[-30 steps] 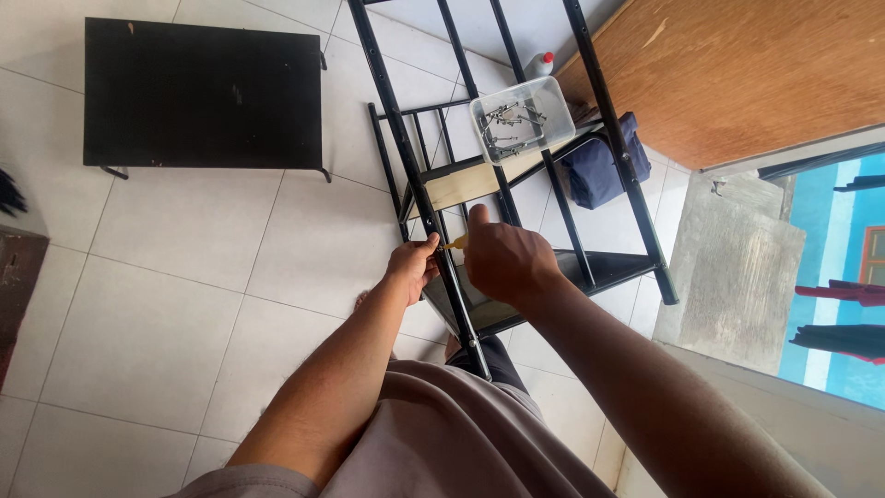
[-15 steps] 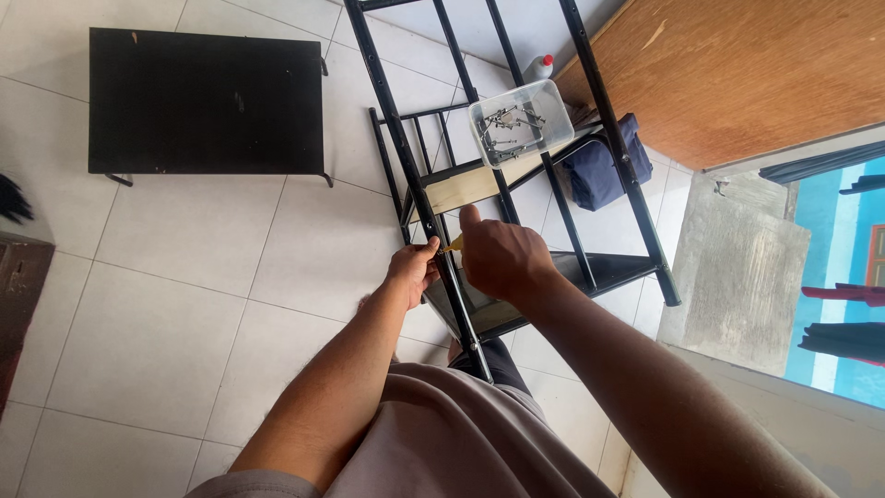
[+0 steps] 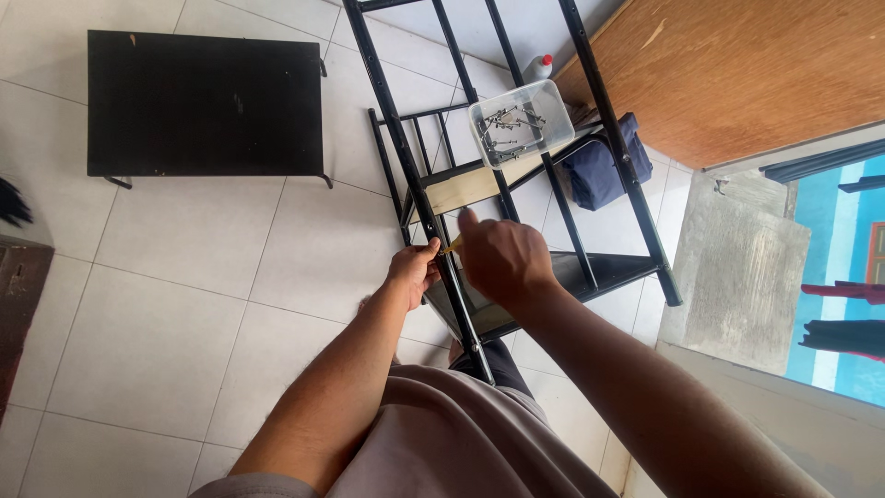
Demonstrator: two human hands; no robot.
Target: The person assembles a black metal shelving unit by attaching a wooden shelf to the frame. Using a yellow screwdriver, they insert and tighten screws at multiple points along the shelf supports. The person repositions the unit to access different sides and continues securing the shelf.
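Note:
A black metal shelf rack stands on the tiled floor in front of me. My left hand is pressed against its front upright post, fingers curled around the post. My right hand is closed just to the right of that post, over a dark lower shelf. A small yellow-handled tool sticks out of the right fist toward the post. Its tip is hidden by the post and my fingers.
A clear plastic tub of small metal fittings sits on a pale wooden shelf. Behind the rack are a blue cloth bundle, a white bottle with a red cap and a wooden door. A black flat panel stands at left.
Both hands stay at the same post. My right hand has shifted only slightly, and the view has moved a little.

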